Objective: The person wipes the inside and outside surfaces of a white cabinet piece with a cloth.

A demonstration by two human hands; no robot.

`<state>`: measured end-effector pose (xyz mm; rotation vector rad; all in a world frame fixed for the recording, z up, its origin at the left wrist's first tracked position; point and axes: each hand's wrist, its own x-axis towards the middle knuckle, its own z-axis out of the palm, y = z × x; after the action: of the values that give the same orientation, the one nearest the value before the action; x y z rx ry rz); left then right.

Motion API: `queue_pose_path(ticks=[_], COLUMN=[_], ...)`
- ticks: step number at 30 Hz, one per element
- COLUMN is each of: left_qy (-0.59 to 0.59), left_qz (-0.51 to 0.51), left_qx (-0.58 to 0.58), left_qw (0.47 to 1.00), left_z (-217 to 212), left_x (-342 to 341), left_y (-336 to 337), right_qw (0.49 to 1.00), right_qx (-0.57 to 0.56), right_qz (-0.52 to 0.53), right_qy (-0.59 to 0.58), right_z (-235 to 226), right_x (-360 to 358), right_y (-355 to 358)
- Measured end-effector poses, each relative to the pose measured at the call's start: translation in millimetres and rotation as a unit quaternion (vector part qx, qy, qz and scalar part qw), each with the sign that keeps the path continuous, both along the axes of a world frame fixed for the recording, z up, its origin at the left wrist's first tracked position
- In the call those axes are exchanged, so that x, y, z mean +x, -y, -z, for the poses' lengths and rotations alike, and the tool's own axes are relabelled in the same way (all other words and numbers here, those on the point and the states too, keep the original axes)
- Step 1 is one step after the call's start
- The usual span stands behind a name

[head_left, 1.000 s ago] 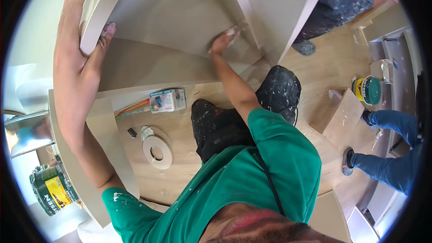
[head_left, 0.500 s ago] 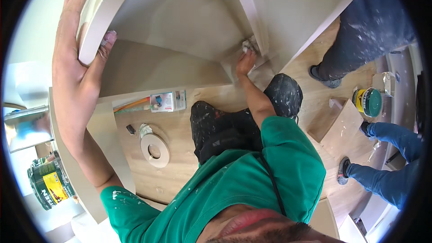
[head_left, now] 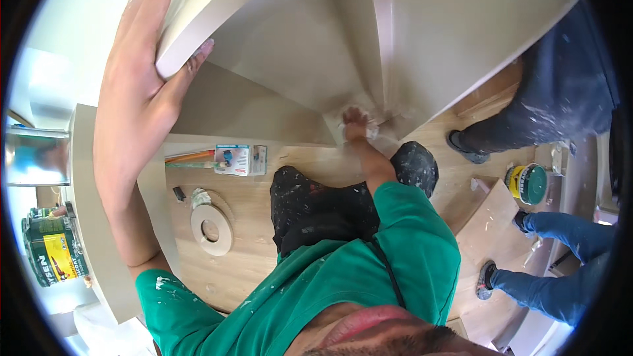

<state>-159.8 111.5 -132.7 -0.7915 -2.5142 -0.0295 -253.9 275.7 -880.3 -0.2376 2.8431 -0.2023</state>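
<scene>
My left hand (head_left: 135, 92) is hooked over the upper left edge of a beige cabinet (head_left: 264, 39), its fingers along the outer face and its thumb on the inner side. Down in the cabinet's near corner, beside an upright divider (head_left: 381, 46), my right hand (head_left: 356, 124) presses a whitish cloth (head_left: 371, 130) against the inner surface. Motion smears this hand, and the cloth partly shows around its fingers. White dust or paint marks my left thumb.
A boxed tool pack (head_left: 242, 160) and a beige ring-shaped disc (head_left: 211, 229) lie on the wood floor. Green paint tubs (head_left: 56, 250) stand at left, another tub (head_left: 529, 183) at right. Two people's legs (head_left: 537, 112) are on the right, near a wooden board (head_left: 484, 221).
The view has shifted, so the cabinet sits lower in it. My right hand and the cloth have slid slightly within the corner, fingers now over the cloth. My left hand keeps its hold.
</scene>
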Motion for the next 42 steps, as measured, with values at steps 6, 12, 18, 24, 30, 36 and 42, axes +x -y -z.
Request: queue_pose_path(ticks=[6,12,18,24,30,36,42], left_qy=[-0.014,0.002,-0.215,-0.179,0.028,0.018,0.002], left_qz=[-0.034,-0.059,0.057,0.243,0.145,0.053,0.055], left_qx=[-0.015,0.047,0.052,0.314,0.542,0.532,0.521], left_qw=[0.999,0.997,0.974,0.9,0.827,0.845,0.852], left_z=[2,3,17,95,212,192,194], left_x=[26,42,37,70,-5,-60,-60], left_y=[25,34,37,7,-64,-102,-104], right_qw=[0.95,0.907,0.871,0.854,0.819,0.849,0.827], right_qx=[-0.27,-0.414,-0.49,-0.49,-0.509,-0.456,-0.498], right_qz=[0.043,0.052,0.005,0.129,0.184,0.164,0.162], right_qy=[0.152,0.062,-0.033,-0.116,-0.19,-0.209,-0.206], right_z=[-56,-175,-327,-324,-298,-309,-291], right_x=[69,86,134,212,229,238,229], right_y=[40,18,-63,-168,-158,-160,-169])
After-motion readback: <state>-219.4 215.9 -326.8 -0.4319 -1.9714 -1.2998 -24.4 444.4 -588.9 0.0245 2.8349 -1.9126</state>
